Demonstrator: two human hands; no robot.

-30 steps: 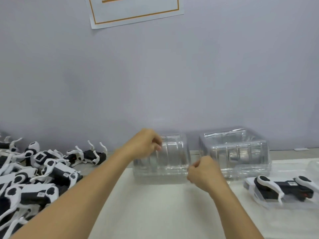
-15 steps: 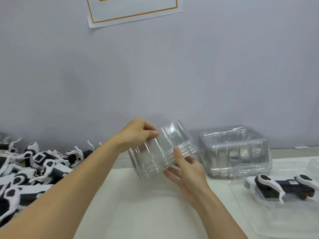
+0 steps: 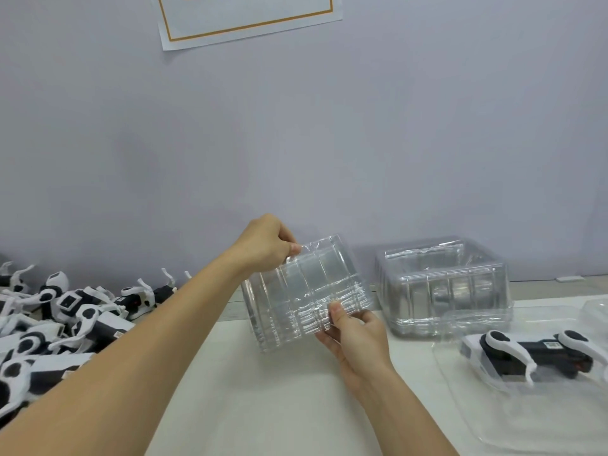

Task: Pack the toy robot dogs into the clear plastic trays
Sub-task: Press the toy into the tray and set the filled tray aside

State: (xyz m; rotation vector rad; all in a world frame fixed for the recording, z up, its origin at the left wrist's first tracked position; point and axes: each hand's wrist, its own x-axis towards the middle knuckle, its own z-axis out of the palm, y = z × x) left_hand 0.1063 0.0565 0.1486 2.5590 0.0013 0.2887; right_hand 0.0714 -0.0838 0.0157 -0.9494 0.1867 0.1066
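A stack of clear plastic trays [image 3: 306,291] is tilted up off the white table, held between both hands. My left hand [image 3: 266,246] pinches its upper left edge with curled fingers. My right hand [image 3: 353,334] grips the stack's lower right rim, thumb pressed on the ribbed edge. A second stack of clear trays [image 3: 442,284] stands upright to the right. A pile of black-and-white toy robot dogs [image 3: 62,311] lies at the left. One toy dog [image 3: 539,355] lies in a flat clear tray [image 3: 526,409] at the right.
The white table top [image 3: 263,406] runs under my arms. A grey wall stands close behind the trays, with a paper sign [image 3: 246,18] taped high up. Another clear plastic piece [image 3: 595,312] shows at the far right edge.
Both hands lifted the left tray stack off the table and tilted it toward me. My right hand went from a loose open hold beneath it to gripping the lower rim.
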